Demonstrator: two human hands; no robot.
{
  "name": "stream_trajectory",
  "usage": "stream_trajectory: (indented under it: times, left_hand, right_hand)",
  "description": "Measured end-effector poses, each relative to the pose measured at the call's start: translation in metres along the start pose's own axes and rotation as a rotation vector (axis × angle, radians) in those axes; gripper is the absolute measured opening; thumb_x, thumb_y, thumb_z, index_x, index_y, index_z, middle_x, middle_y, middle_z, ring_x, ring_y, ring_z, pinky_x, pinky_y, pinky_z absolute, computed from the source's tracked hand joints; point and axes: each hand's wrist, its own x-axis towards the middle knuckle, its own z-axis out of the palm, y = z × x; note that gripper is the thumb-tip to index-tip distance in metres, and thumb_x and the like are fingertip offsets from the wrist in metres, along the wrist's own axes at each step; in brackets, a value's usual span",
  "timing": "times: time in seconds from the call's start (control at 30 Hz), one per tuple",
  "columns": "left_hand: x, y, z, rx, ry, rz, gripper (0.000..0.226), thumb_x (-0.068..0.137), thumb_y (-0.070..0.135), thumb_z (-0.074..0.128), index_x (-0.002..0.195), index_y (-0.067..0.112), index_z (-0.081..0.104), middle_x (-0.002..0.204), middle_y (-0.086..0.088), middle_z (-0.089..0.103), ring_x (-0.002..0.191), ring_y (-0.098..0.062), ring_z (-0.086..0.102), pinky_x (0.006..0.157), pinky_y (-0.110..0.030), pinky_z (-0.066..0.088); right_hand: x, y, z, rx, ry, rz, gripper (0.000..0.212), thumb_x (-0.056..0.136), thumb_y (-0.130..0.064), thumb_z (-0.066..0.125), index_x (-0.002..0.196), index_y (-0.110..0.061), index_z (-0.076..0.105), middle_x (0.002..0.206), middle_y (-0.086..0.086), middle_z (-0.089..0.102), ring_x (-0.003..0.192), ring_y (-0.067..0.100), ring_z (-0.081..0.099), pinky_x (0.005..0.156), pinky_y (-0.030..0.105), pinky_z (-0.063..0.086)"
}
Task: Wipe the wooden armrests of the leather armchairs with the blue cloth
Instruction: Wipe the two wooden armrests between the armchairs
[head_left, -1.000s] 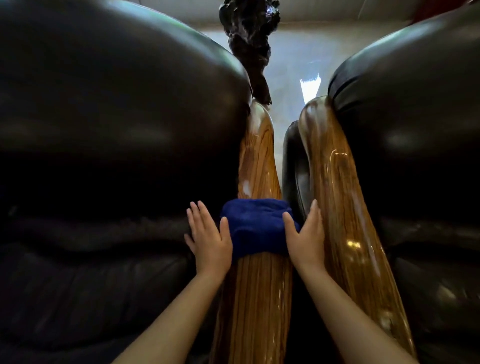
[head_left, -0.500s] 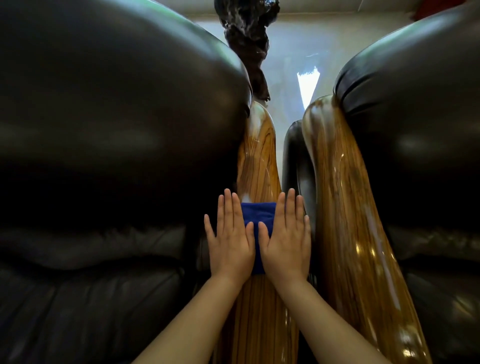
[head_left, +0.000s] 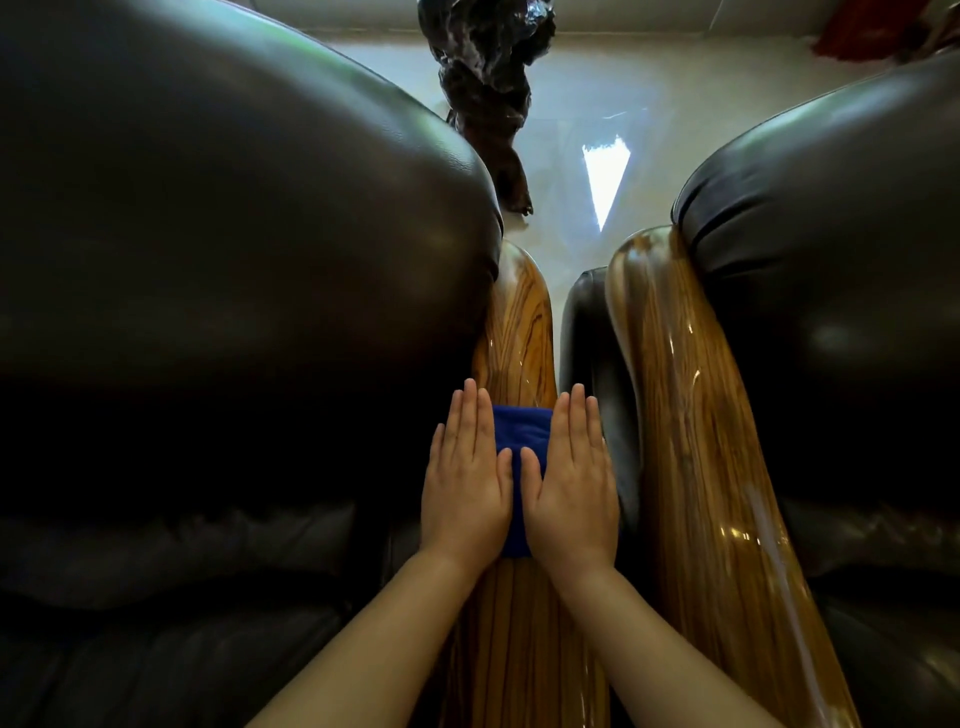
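We see both hands laid flat, fingers straight and close together, palms down on the blue cloth (head_left: 521, 435). The left hand (head_left: 464, 480) covers the cloth's left side, the right hand (head_left: 571, 480) its right; the thumbs nearly meet over the middle. The cloth is draped across the left wooden armrest (head_left: 514, 322), about midway along its visible length, with a blue strip showing between and beyond the fingers. Neither hand pinches it. The right wooden armrest (head_left: 691, 441) lies just beside, bare and glossy, separated by a narrow dark gap. Dark leather cushions (head_left: 234, 234) flank both armrests. A dark carved shape (head_left: 483, 88) stands beyond.
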Motion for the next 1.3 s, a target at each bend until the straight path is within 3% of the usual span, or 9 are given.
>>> stream_trajectory:
  times: [0.2, 0.43, 0.53, 0.6, 0.73, 0.87, 1.07, 1.2, 1.3]
  left_hand:
    - [0.033, -0.003, 0.002, 0.050, 0.007, 0.070, 0.054, 0.097, 0.031, 0.018, 0.139, 0.021, -0.015, 0.150, 0.008, -0.019, 0.139, -0.005, -0.019, 0.114, -0.026, -0.008]
    - [0.069, 0.006, -0.016, 0.100, 0.069, 0.198, 0.055, 0.098, 0.026, 0.027, 0.140, 0.019, -0.007, 0.152, 0.002, -0.009, 0.140, -0.010, -0.012, 0.119, -0.037, 0.002]
    - [0.048, -0.009, -0.036, 0.030, 0.197, 0.269, 0.057, 0.091, 0.014, 0.049, 0.142, 0.011, 0.025, 0.150, -0.010, 0.032, 0.140, -0.019, 0.022, 0.113, -0.039, 0.021]
    - [0.040, -0.025, -0.044, 0.027, 0.124, 0.342, 0.054, 0.086, 0.009, 0.057, 0.137, 0.008, 0.038, 0.142, -0.011, 0.045, 0.134, -0.022, 0.038, 0.111, -0.036, 0.029]
    - [0.050, -0.031, -0.050, -0.019, -0.136, 0.267, 0.056, 0.089, 0.010, 0.053, 0.140, 0.013, 0.031, 0.151, -0.003, 0.031, 0.140, -0.012, 0.023, 0.117, -0.026, 0.016]
    - [0.073, -0.027, -0.053, -0.034, -0.243, 0.240, 0.065, 0.083, 0.005, 0.060, 0.141, 0.010, 0.030, 0.152, -0.007, 0.029, 0.141, -0.016, 0.023, 0.117, -0.029, 0.015]
    - [0.078, -0.015, -0.058, 0.005, -0.143, 0.158, 0.058, 0.076, 0.009, 0.069, 0.130, 0.014, 0.049, 0.139, -0.005, 0.049, 0.131, -0.019, 0.041, 0.112, -0.032, 0.029]
    - [0.072, -0.008, -0.062, 0.020, -0.081, 0.198, 0.041, 0.077, 0.008, 0.066, 0.118, 0.012, 0.061, 0.120, -0.006, 0.060, 0.114, -0.021, 0.053, 0.098, -0.032, 0.041]
    - [0.068, -0.005, -0.065, 0.062, -0.069, 0.225, 0.033, 0.077, 0.008, 0.063, 0.110, 0.011, 0.065, 0.109, -0.008, 0.065, 0.105, -0.024, 0.058, 0.089, -0.032, 0.043]
  right_hand:
    - [0.032, 0.001, 0.003, 0.079, -0.009, 0.020, 0.060, 0.092, -0.046, 0.016, 0.142, -0.019, -0.005, 0.153, -0.007, -0.007, 0.142, 0.005, -0.008, 0.117, 0.035, 0.009]
    - [0.068, 0.000, -0.008, -0.052, -0.076, 0.149, 0.061, 0.095, -0.048, 0.024, 0.147, -0.026, -0.001, 0.158, 0.006, -0.007, 0.144, 0.019, -0.010, 0.113, 0.052, -0.003]
    - [0.059, 0.012, -0.030, 0.066, 0.024, -0.033, 0.053, 0.092, -0.034, 0.046, 0.141, -0.021, 0.032, 0.152, 0.005, 0.028, 0.141, 0.018, 0.020, 0.114, 0.044, 0.009]
    - [0.052, 0.021, -0.040, 0.142, -0.094, -0.165, 0.052, 0.087, -0.024, 0.057, 0.137, -0.019, 0.041, 0.145, 0.001, 0.041, 0.136, 0.015, 0.032, 0.113, 0.035, 0.020]
    - [0.058, 0.023, -0.045, 0.203, -0.287, -0.178, 0.062, 0.085, -0.019, 0.063, 0.140, -0.024, 0.035, 0.148, -0.004, 0.037, 0.136, 0.008, 0.028, 0.110, 0.023, 0.019]
    - [0.080, 0.021, -0.045, 0.242, -0.409, -0.106, 0.061, 0.083, -0.019, 0.064, 0.138, -0.024, 0.038, 0.142, 0.002, 0.046, 0.130, 0.017, 0.042, 0.108, 0.032, 0.034]
    - [0.089, 0.023, -0.045, 0.257, -0.301, -0.069, 0.048, 0.075, -0.020, 0.073, 0.121, -0.020, 0.060, 0.122, 0.002, 0.064, 0.110, 0.012, 0.056, 0.093, 0.022, 0.039]
    - [0.089, 0.020, -0.047, 0.185, -0.262, -0.115, 0.036, 0.075, -0.022, 0.073, 0.110, -0.020, 0.066, 0.106, 0.001, 0.069, 0.090, 0.006, 0.055, 0.081, 0.022, 0.041]
    - [0.085, 0.018, -0.048, 0.148, -0.240, -0.113, 0.032, 0.074, -0.022, 0.072, 0.105, -0.021, 0.068, 0.101, -0.001, 0.070, 0.089, 0.008, 0.058, 0.084, 0.028, 0.048]
